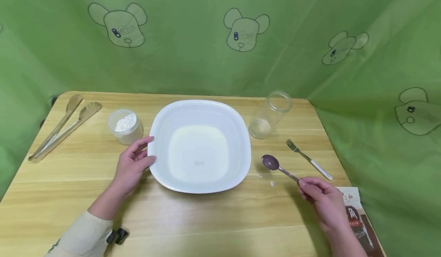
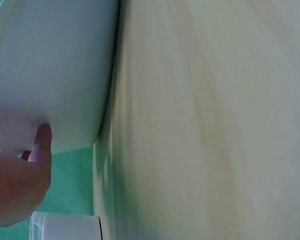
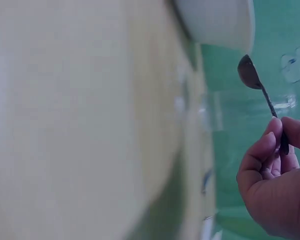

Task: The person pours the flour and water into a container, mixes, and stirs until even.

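My left hand grips the left rim of a white basin, and in the left wrist view a finger presses against the basin's outer wall. My right hand pinches the handle of a dark spoon between thumb and fingers. The spoon's bowl hangs just right of the basin, above the table. In the right wrist view the spoon has a deep, rounded bowl. The basin's inside shows no contents. Left of it, near my left hand, stands a clear jar of white powder.
Behind the spoon stands a tall clear glass jar. A fork with a white handle lies to the right. A printed packet is at the right edge, partly behind my right hand. Wooden-looking tongs lie far left.
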The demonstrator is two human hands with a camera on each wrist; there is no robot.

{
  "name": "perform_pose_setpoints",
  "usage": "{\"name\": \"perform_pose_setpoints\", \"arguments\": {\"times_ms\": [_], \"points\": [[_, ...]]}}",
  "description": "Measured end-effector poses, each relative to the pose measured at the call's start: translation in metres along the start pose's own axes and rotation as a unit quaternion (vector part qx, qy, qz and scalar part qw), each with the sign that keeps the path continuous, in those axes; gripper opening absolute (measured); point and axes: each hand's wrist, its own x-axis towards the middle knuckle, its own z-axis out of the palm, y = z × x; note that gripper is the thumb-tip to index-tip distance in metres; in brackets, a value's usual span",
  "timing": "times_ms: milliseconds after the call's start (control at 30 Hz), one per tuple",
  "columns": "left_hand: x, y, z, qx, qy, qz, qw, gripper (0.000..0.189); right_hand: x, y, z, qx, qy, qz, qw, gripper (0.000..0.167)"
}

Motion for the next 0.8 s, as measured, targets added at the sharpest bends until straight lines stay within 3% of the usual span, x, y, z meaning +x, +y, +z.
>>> {"name": "perform_pose_setpoints", "arguments": {"times_ms": [200, 500, 667, 800], "points": [[0.001, 0.000, -0.003, 0.002, 0.006, -0.001, 1.0000, 0.055, 0.000, 0.029, -0.005, -0.060, 0.009, 0.056, 0.9966, 0.014], [0.002, -0.001, -0.004, -0.003, 0.006, -0.006, 1.0000, 0.056, 0.009, 0.050, -0.002, -0.148, 0.045, 0.076, 0.9850, 0.026], [0.002, 0.000, -0.006, 0.008, 0.000, -0.007, 0.9999, 0.056, 0.011, 0.054, 0.002, -0.219, 0.057, 0.069, 0.9715, 0.029], [0.001, 0.003, -0.007, 0.032, -0.003, -0.009, 0.9994, 0.056, 0.012, 0.051, 0.004, -0.307, 0.045, 0.049, 0.9493, 0.028]]}}
